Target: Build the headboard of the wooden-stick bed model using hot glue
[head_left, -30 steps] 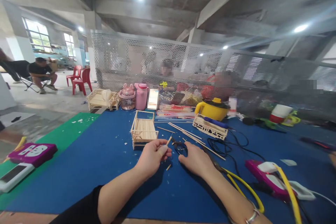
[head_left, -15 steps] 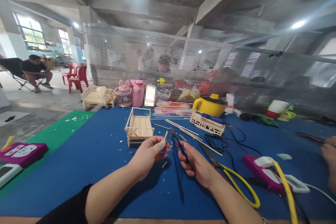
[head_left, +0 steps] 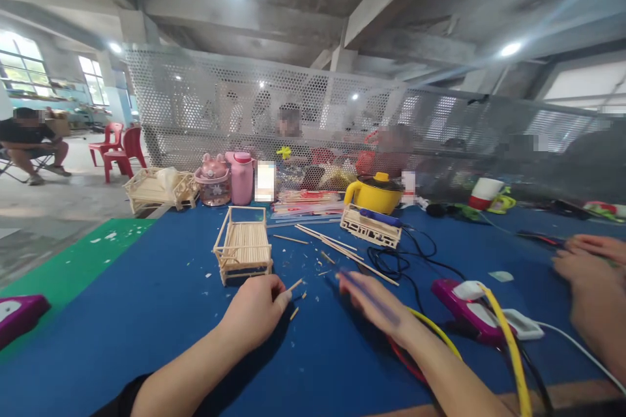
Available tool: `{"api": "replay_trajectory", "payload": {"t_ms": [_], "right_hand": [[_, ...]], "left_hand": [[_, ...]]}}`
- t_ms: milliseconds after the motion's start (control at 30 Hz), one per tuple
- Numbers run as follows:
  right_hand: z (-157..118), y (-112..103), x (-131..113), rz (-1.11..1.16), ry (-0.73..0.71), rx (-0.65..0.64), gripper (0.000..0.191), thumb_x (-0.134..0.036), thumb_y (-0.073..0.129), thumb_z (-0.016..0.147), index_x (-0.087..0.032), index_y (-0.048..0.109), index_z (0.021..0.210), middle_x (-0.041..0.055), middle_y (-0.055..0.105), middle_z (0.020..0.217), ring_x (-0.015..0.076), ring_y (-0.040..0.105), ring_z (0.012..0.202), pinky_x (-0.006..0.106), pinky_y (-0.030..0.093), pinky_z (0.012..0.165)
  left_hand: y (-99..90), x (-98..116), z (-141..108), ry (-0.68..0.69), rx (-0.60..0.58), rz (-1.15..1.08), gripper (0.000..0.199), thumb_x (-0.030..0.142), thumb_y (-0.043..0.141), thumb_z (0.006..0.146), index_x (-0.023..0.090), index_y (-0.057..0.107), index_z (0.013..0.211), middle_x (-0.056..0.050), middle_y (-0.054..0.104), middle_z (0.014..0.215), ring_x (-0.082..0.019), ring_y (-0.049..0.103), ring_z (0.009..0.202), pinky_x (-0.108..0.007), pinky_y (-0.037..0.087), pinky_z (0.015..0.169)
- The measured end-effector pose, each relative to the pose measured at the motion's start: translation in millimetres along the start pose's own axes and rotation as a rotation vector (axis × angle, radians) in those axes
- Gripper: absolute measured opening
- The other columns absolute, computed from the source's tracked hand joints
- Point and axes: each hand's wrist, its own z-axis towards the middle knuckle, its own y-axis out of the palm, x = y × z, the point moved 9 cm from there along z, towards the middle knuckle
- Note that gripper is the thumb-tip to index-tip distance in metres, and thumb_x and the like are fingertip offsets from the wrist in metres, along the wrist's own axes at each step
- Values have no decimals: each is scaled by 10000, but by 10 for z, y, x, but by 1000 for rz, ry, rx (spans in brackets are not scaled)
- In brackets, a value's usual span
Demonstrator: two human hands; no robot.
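My left hand [head_left: 264, 305] pinches a short wooden stick [head_left: 296, 285] just in front of a small bed-shaped frame of sticks [head_left: 245, 242]. My right hand [head_left: 366, 300] is over the blue mat [head_left: 313, 365], smeared by motion, with a blurred blue tool [head_left: 374, 301] lying across it; how the fingers hold it is unclear. Cut stick bits [head_left: 294, 315] lie between the hands. Beyond them are long loose sticks [head_left: 362, 257]. Scissors with yellow handles [head_left: 437, 330] are partly hidden under my right forearm.
A second stick piece [head_left: 370, 229] bears a blue-handled tool near a yellow pot [head_left: 375, 195]. Black cable, a purple power strip [head_left: 472, 319] and a yellow cord lie to the right. Another person's hands [head_left: 587, 260] are at the far right. A perforated screen [head_left: 205, 104] stands behind.
My left hand has moved down and left with the stick, and my right hand has drawn away from it. The blue pliers no longer stand upright between the hands. The view has shifted right.
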Motion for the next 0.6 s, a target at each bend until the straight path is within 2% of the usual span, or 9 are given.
{"api": "replay_trajectory", "payload": {"t_ms": [67,133,200,267,333,433,500,600], "right_hand": [[-54,28,-40,-237,-46,56,460,-654,546,702,-198,520,648,20,536,608,162,498,580,255,293,512],[-79,73,-121,-584,-88,81,408,-604,547,735,-197,566,729,81,636,719,240,586,680,297,340,575],[-26,102,-207,-831,-140,45,404,-585,500,784,-197,589,854,107,675,830,275,629,762,325,387,625],[129,41,-287,-876,-203,1,367,-540,462,838,-211,594,931,85,676,934,242,632,864,309,422,694],[385,-122,-328,-884,-231,5,300,-441,409,903,-217,601,958,60,661,994,194,609,948,283,428,778],[852,-345,-230,-954,-164,5,234,-327,453,913,-165,620,942,80,647,998,192,594,962,342,445,841],[1112,-366,-122,-990,-121,-46,234,-336,526,887,-149,612,998,73,631,1032,187,598,937,386,477,828],[1345,-303,-29,-998,-107,-123,278,-343,534,888,-161,580,1093,66,607,1099,175,601,933,395,502,813]], "left_hand": [[-18,-39,5,-22,-12,172,181,272,513,786,180,622,674,-53,654,701,-186,562,664,-285,337,608],[-16,-76,4,-47,-42,305,182,256,490,798,186,632,708,-67,679,746,-199,603,707,-282,355,620],[0,-103,-5,-66,-72,346,193,250,468,811,192,629,723,-71,690,764,-208,627,730,-282,371,628],[15,-119,-17,-72,-86,362,187,250,456,819,195,616,739,-73,696,788,-218,640,746,-287,385,633],[35,-130,-26,-66,-99,366,182,253,444,830,192,602,761,-76,696,819,-224,646,759,-292,401,641],[87,-151,-18,-34,-141,356,186,253,425,846,191,594,798,-78,694,861,-217,648,779,-287,426,662],[128,-183,2,-14,-182,354,183,246,425,848,196,599,819,-71,691,876,-208,647,794,-276,438,676],[167,-254,44,-15,-227,369,168,229,442,835,207,609,831,-54,687,872,-194,645,789,-263,447,680]]}}
